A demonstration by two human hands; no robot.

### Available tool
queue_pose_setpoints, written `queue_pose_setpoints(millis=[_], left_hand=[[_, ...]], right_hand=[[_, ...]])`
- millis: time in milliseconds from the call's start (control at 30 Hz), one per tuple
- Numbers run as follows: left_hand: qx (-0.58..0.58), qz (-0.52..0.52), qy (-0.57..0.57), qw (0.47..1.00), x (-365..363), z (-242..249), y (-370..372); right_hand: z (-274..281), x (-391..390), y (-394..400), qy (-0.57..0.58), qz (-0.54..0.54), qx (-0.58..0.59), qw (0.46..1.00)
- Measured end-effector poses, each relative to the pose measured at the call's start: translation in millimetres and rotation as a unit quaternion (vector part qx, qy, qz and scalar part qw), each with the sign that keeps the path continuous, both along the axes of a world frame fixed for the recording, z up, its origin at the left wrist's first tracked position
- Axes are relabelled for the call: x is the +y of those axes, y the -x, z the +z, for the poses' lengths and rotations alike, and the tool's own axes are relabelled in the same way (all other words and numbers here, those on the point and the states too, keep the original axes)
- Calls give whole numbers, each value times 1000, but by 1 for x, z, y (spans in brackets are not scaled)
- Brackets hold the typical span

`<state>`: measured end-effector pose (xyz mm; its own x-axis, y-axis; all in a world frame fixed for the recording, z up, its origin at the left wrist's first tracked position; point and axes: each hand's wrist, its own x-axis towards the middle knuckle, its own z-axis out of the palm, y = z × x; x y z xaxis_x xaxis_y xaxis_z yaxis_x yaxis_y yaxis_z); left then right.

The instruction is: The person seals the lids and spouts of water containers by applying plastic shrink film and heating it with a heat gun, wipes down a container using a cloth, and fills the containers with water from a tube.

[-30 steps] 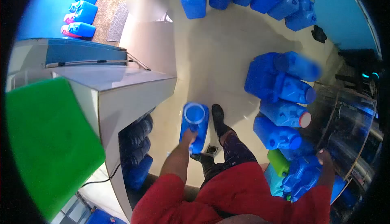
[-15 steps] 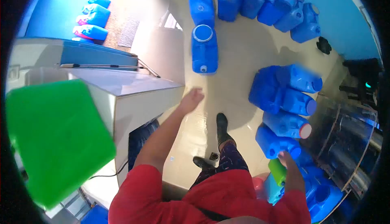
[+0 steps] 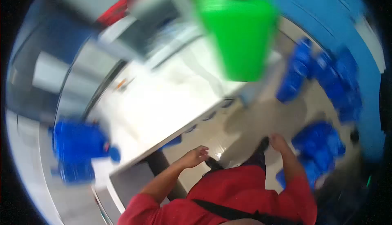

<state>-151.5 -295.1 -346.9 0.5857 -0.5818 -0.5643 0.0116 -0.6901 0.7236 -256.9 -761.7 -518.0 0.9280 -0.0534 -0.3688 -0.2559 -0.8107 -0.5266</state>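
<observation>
Swung leftward since the earlier frame, your view brings the green container from the left edge to the upper middle; your left arm has drawn back toward your body, and your right hand has come off the jugs. Far left, blurred blue containers (image 3: 79, 141) sit at the end of a white counter (image 3: 163, 98). Just beside that counter's near edge is your left hand (image 3: 195, 157), fingers loosely curled, with nothing visible in its grasp. Farther right, beyond both hands, the green container (image 3: 245, 57) is over the counter's far end. Your right hand (image 3: 278, 142) is ahead of your body; it seems to hold nothing, but blur hides whether its fingers are clenched. Ahead of it, a blue floor jug (image 3: 295, 74) slants, its long axis running away and rightward. Nearest are the clustered blue jugs (image 3: 314, 137), just right of your right hand, clearly closer to it than to your left; their individual axes are too smeared to tell.
</observation>
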Motion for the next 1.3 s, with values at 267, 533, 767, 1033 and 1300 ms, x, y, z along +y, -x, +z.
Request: queue_pose_setpoints(millis=[267, 533, 767, 1033, 1300], left_hand=[[-105, 320, 53, 940, 259, 126, 72], [-147, 513, 19, 846, 380, 163, 97], [-184, 485, -90, 850, 386, 175, 101], [-250, 571, -37, 781, 494, 256, 130], [-439, 530, -100, 719, 687, 370, 75]], right_hand=[[89, 338, -119, -236, 328, 9, 914], [269, 576, -213, -390, 461, 63, 795], [274, 765, -329, -390, 503, -67, 768], [222, 961, -415, -332, 367, 8, 869], [223, 1020, -433, -383, 250, 19, 889]])
